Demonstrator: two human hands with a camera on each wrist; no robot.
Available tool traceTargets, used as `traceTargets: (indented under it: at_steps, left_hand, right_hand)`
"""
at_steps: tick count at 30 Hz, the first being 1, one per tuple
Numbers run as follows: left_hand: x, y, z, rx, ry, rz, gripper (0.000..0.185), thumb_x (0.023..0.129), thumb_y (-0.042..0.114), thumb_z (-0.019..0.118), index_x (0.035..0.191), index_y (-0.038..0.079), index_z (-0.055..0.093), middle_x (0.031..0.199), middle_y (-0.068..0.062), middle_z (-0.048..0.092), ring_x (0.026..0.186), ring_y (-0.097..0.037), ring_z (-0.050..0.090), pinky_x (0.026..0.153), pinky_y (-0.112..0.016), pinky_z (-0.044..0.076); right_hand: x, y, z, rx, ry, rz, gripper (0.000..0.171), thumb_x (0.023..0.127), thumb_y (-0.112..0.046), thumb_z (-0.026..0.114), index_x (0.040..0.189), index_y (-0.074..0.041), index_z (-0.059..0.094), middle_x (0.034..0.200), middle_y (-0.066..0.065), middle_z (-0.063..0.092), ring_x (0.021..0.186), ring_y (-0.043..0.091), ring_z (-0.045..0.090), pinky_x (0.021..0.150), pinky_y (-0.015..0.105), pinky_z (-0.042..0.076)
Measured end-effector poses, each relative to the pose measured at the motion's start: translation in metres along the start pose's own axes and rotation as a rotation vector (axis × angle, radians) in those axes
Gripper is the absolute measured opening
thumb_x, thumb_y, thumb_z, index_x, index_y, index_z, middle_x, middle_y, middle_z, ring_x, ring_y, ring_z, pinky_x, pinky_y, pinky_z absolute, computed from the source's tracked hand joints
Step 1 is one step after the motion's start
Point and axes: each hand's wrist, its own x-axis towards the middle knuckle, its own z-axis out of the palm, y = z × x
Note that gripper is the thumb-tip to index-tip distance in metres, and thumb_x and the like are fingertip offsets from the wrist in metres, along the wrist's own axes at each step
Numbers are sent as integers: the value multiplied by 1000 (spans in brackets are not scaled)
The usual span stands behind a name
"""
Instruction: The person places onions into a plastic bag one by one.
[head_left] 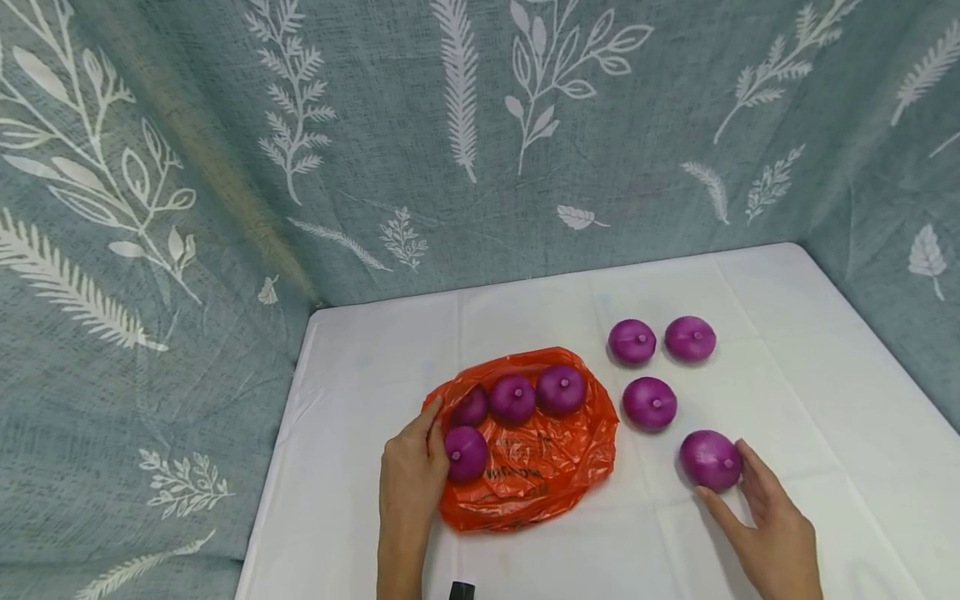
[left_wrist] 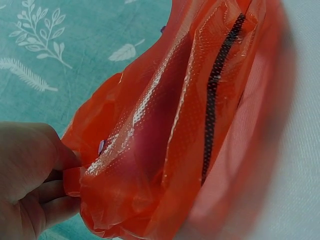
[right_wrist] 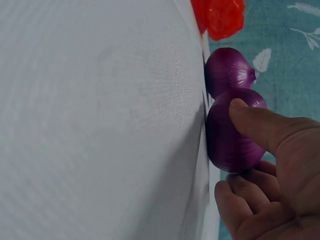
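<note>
An orange-red plastic bag (head_left: 558,487) lies spread with its mouth up, and several purple onions (head_left: 513,398) sit inside it. My left hand (head_left: 411,475) pinches the bag's left rim between thumb and fingers. The left wrist view shows the crinkled side of the bag (left_wrist: 145,150) beside my left hand (left_wrist: 30,175). At the right, my right hand (head_left: 780,533) holds a purple onion (head_left: 707,458), thumb on its near side and fingers on its far right. In the right wrist view the thumb lies across this onion (right_wrist: 227,135); its underside is close to the cloth.
Three more purple onions stand on the white-covered table (head_left: 832,417) right of the bag: one nearest the bag (head_left: 645,402), two behind it, left (head_left: 630,340) and right (head_left: 686,337). A green leaf-patterned curtain (head_left: 480,225) borders the table. A small black object (head_left: 462,591) shows at the bottom edge.
</note>
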Motion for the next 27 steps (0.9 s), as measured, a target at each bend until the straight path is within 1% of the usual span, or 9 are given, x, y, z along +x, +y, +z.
traceTargets:
  at_steps: [4, 6, 9, 11, 13, 15, 18, 22, 27]
  left_hand:
    - [-1, 0, 1, 5, -9, -10, 36, 103, 5, 64, 139, 4, 70, 125, -20, 74, 108, -35, 76, 88, -48, 63]
    - [-1, 0, 1, 7, -11, -11, 36, 103, 5, 64, 139, 4, 69, 125, -20, 75, 106, -35, 76, 88, -48, 63]
    - [-1, 0, 1, 7, -12, -10, 36, 104, 6, 64, 139, 4, 69, 125, -20, 74, 105, -35, 76, 88, -47, 63]
    - [-1, 0, 1, 6, -12, -10, 36, 104, 6, 64, 140, 4, 69, 126, -20, 74, 105, -35, 76, 88, -47, 63]
    - [-1, -1, 0, 4, -12, -10, 36, 104, 6, 64, 140, 4, 69, 126, -21, 74, 104, -34, 77, 88, -47, 63]
    - [-1, 0, 0, 3, -12, -10, 36, 104, 6, 64, 140, 4, 69, 126, -20, 74, 104, -34, 77, 88, -47, 63]
    - [-2, -1, -1, 4, -12, -8, 36, 103, 5, 64, 139, 4, 69, 125, -21, 75, 101, -33, 77, 86, -47, 64]
    - [-1, -1, -2, 5, -7, -4, 36, 103, 5, 64, 139, 4, 69, 125, -20, 75, 103, -34, 77, 87, -47, 63]
    - [-2, -2, -2, 3, 1, 2, 36, 103, 4, 64, 138, 3, 70, 125, -20, 75, 107, -35, 76, 89, -48, 63]
  right_hand:
    - [1, -2, -1, -16, 1, 30, 85, 88, -35, 89, 160, -17, 48, 151, 20, 56, 132, 39, 58, 87, -6, 30]
    - [1, -3, -1, 25, 36, 27, 75, 89, -29, 88, 155, -16, 55, 147, 17, 60, 129, 19, 62, 88, -5, 35]
    - [1, -5, -1, 64, 100, -12, 64, 89, -21, 88, 148, -18, 63, 142, 11, 66, 120, -15, 54, 89, -4, 38]
    - [1, -6, -3, 75, 113, -38, 63, 89, -21, 88, 148, -21, 64, 142, 9, 67, 115, -24, 48, 90, -4, 38]
    - [1, -8, -4, 27, 89, -73, 71, 88, -27, 89, 153, -22, 59, 146, 10, 64, 126, -10, 53, 90, -6, 33]
    - [1, -9, -4, -8, 45, -97, 80, 87, -32, 90, 157, -23, 53, 149, 12, 61, 131, 14, 60, 90, -6, 31]
    - [2, -14, -3, -70, -54, -130, 93, 85, -42, 90, 163, -20, 44, 151, 21, 57, 129, 47, 60, 101, 18, 51]
    - [5, -23, 4, -129, -185, -151, 106, 85, -54, 87, 167, -16, 33, 156, 27, 50, 134, 56, 53, 100, 68, 49]
    - [5, -30, 12, -120, -141, -188, 91, 85, -40, 90, 159, -9, 46, 149, 27, 57, 131, 54, 57, 100, 68, 50]
